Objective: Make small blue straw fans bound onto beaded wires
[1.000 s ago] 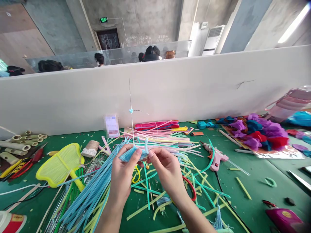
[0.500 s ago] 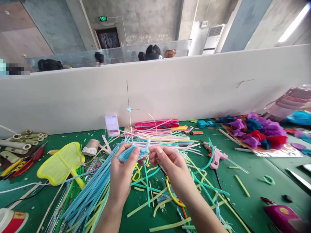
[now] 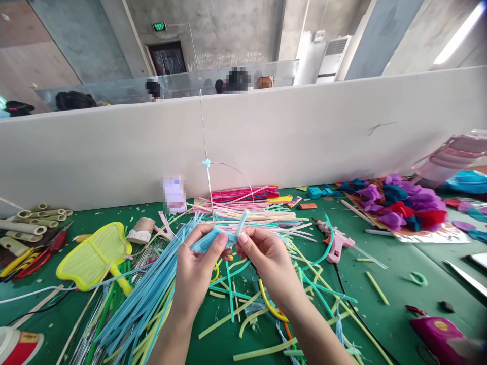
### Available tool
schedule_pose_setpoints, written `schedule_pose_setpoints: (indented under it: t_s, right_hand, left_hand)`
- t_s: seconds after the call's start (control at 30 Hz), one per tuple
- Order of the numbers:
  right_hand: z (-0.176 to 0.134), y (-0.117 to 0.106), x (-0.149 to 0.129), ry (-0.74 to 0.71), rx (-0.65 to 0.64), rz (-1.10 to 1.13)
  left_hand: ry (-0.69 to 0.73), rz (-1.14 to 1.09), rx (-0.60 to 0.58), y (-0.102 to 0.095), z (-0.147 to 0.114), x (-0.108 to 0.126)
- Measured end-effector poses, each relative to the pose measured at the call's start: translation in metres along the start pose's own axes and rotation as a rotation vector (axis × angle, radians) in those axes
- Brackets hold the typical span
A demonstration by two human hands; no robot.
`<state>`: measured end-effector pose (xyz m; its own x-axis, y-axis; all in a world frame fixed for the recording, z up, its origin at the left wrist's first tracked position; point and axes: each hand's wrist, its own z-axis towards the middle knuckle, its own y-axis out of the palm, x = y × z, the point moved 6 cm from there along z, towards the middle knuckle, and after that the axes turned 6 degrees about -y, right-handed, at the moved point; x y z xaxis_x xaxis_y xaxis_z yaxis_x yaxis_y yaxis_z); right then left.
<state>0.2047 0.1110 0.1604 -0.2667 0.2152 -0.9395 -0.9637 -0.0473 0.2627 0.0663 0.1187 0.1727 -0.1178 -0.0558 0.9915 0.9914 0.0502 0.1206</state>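
Observation:
Between the thumb and fingers of my left hand (image 3: 196, 271) is a light-blue fuzzy pipe-cleaner piece (image 3: 204, 242). A thin metal wire (image 3: 209, 187) rises from it, with a small blue knot (image 3: 206, 163) partway up and a curved wire loop to the right. My right hand (image 3: 271, 261) pinches the piece's right end, where a short light-blue pipe-cleaner end (image 3: 242, 221) sticks up. The fingertips of both hands nearly meet, and the lower part of the piece is hidden behind them. Loose blue pipe cleaners (image 3: 148, 289) lie beside my left forearm.
A yellow-green fan-shaped piece (image 3: 95, 258), a twine spool (image 3: 141, 230) and pliers (image 3: 57, 241) lie left. Right are a pink glue gun (image 3: 338, 243), purple and red petals (image 3: 418, 197) and a magenta tool (image 3: 437, 334). A white partition (image 3: 304, 137) stands behind; people sit beyond.
Both hands have shifted slightly to the right. The wire stands higher in view, and more of the short blue pipe-cleaner end shows above my right fingertips, leaning right.

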Motion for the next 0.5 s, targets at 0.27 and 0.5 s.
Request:
schedule_pose_setpoints:
  t_s: [0.27, 0.5]
  right_hand:
    - [-0.008, -0.010, -0.016, -0.332, 0.222, -0.468]
    - [-0.018, 0.006, -0.029, -0.741, 0.114, -0.883]
  left_hand:
    - [0.034, 0.014, 0.042, -0.004, 0.002, -0.007]
    - [0.065, 0.110, 0.048, -0.004, 0.002, -0.006]
